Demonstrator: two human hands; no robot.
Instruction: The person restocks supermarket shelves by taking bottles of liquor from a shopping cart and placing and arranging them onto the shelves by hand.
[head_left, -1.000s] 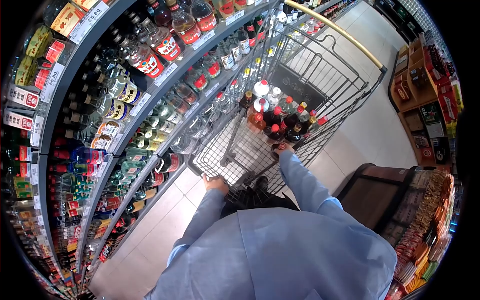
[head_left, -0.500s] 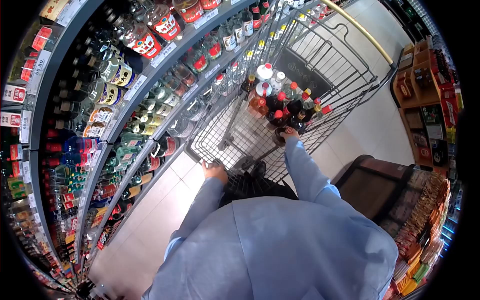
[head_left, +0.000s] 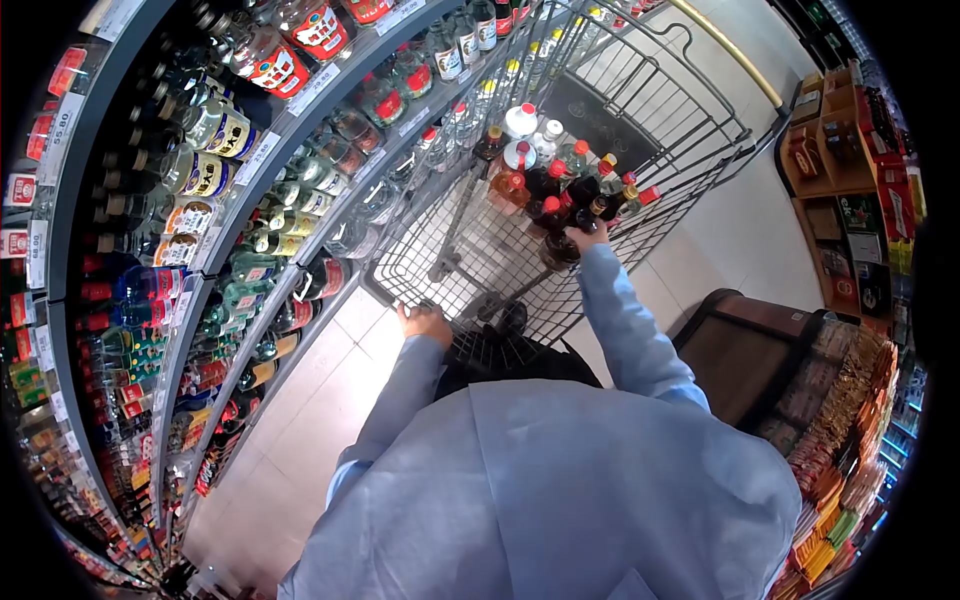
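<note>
A wire shopping cart [head_left: 640,262] stands in front of me, with a group of bottles inside it. My right hand [head_left: 590,237] is closed around the upper part of a dark bottle [head_left: 558,252] at the near side of that group. Dark bottles with red caps [head_left: 548,207], an amber bottle [head_left: 508,192] and a white-capped bottle [head_left: 521,121] stand close together beside it. My left hand [head_left: 426,325] grips the near rim of the cart; its fingertips are partly hidden.
Curved shelves [head_left: 255,178] packed with liquor bottles run along the left. A dark bin [head_left: 745,350] and packaged snacks [head_left: 850,430] are at the right, below a wooden display rack [head_left: 838,190]. Pale floor tiles [head_left: 310,420] show beside the cart.
My right hand has moved forward with the dark bottle, bringing it closer against the other bottles. My left hand stays on the cart rim. The view has shifted slightly.
</note>
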